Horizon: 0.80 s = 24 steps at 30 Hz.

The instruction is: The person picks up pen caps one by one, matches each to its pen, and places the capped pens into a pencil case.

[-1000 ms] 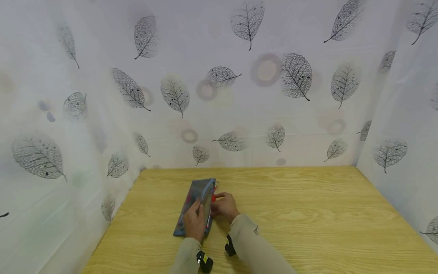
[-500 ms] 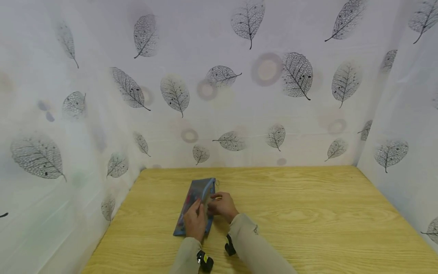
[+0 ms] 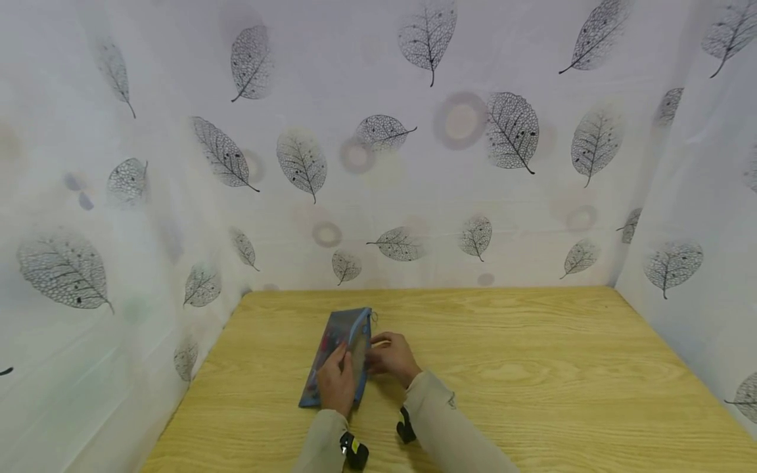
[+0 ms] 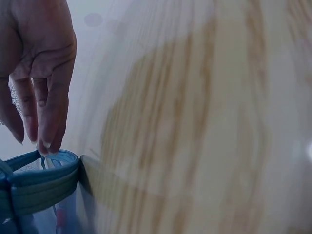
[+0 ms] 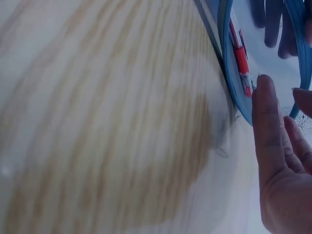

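A see-through pencil case [image 3: 322, 361] with blue trim stands on the table at left of centre, its zipped mouth spread toward the right. My left hand [image 3: 336, 386] pinches its near side by the upper edge; through the clear wall its fingers show in the right wrist view. Just right of the mouth is my right hand [image 3: 391, 358], fingers extended and holding nothing. From the left wrist, the right fingertips hang right at the blue rim [image 4: 46, 183]. A red pen [image 5: 240, 56] lies inside the case, and other red and dark contents show dimly through it.
The wood-grain table [image 3: 520, 368] extends well to the right. White sheets [image 3: 378, 197] printed with grey leaves rise behind it and along both sides. A small pull ring [image 3: 374, 317] hangs at the case's far corner. Black wrist cameras sit on both beige sleeves.
A red thing in my right fingers at the case's mouth is gone from them. The right hand dipped to the opening, then drew slightly back right. The left hand and case stayed put.
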Each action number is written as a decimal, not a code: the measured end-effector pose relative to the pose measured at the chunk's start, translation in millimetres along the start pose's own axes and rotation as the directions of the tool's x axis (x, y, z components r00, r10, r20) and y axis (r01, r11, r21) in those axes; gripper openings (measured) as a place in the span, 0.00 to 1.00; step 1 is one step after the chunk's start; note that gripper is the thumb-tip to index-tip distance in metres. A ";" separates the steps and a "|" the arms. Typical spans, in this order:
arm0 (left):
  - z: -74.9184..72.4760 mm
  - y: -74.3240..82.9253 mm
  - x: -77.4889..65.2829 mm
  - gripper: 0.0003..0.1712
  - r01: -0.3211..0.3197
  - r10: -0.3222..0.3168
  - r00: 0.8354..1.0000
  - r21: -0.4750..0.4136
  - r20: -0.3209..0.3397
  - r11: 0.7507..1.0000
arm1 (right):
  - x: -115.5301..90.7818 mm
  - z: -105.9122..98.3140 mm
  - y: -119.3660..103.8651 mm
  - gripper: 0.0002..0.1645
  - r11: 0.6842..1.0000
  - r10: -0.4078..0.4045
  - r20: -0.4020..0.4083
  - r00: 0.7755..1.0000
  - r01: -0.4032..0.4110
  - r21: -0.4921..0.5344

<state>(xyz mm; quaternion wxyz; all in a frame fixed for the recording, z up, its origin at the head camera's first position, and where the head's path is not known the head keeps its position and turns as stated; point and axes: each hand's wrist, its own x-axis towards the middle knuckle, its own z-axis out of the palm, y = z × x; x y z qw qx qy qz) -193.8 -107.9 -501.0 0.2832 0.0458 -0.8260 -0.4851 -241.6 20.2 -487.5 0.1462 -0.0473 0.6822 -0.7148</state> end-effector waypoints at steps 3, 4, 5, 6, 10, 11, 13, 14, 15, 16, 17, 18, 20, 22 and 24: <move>0.6 0.2 0.4 0.15 0.003 -0.003 1.000 0.001 -0.002 1.000 | -0.8 -3.5 0.5 0.22 1.000 -0.007 -0.007 1.000 0.007 -0.007; 0.8 0.1 0.5 0.15 0.007 -0.007 1.000 0.002 -0.001 1.000 | -0.9 -4.9 1.0 0.22 1.000 -0.010 -0.009 1.000 0.010 -0.006; 1.0 0.1 0.8 0.15 0.009 -0.009 1.000 0.002 0.001 1.000 | -0.9 -6.3 1.3 0.21 1.000 -0.013 -0.011 1.000 0.013 -0.003; 1.1 0.0 1.0 0.15 0.010 -0.010 1.000 0.002 0.004 1.000 | -0.9 -7.6 1.7 0.21 1.000 -0.015 -0.013 1.000 0.015 -0.002; 1.3 -0.1 1.5 0.15 0.028 -0.028 0.999 0.013 0.026 1.000 | -1.1 -13.0 3.7 0.21 1.000 -0.021 -0.011 1.000 0.021 0.000; 1.1 -0.1 1.5 0.15 0.037 -0.037 0.999 0.015 0.034 0.999 | -1.5 -14.0 3.9 0.21 1.000 -0.022 -0.009 1.000 0.022 -0.001; 0.5 0.2 1.1 0.16 0.055 -0.056 0.997 0.018 0.054 0.998 | -2.6 -15.8 4.0 0.22 1.000 -0.020 -0.006 1.000 0.020 -0.003; 0.3 0.5 0.8 0.16 0.063 -0.064 0.996 0.022 0.063 0.998 | -3.5 -16.6 3.8 0.22 1.000 -0.020 -0.006 1.000 0.020 -0.004; 0.0 0.9 0.6 0.17 0.074 -0.076 0.995 0.020 0.072 0.997 | -4.6 -17.3 3.3 0.22 1.000 -0.017 -0.007 1.000 0.017 -0.005; -0.3 1.4 0.4 0.17 0.083 -0.084 0.993 0.016 0.081 0.996 | -5.6 -18.0 3.1 0.22 1.000 -0.017 -0.009 1.000 0.017 -0.009; -0.4 1.8 0.4 0.17 0.089 -0.090 0.992 0.012 0.087 0.996 | -6.6 -18.7 2.7 0.22 1.000 -0.016 -0.011 1.000 0.016 -0.011; -0.5 2.3 0.4 0.17 0.094 -0.094 0.991 0.011 0.091 0.996 | -7.6 -19.4 2.4 0.22 1.000 -0.017 -0.012 1.000 0.017 -0.012; -0.7 2.8 0.3 0.17 0.096 -0.097 0.991 0.014 0.094 0.995 | -9.5 -20.9 2.2 0.22 1.000 -0.022 -0.011 1.000 0.022 -0.017; -0.6 3.4 0.4 0.17 0.100 -0.101 0.990 0.016 0.099 0.995 | -11.0 -22.8 3.0 0.22 0.999 -0.033 -0.007 0.999 0.033 -0.023; -0.3 3.5 0.7 0.18 0.102 -0.104 0.989 0.022 0.102 0.995 | -12.2 -25.2 3.4 0.22 0.999 -0.038 -0.003 0.999 0.038 -0.026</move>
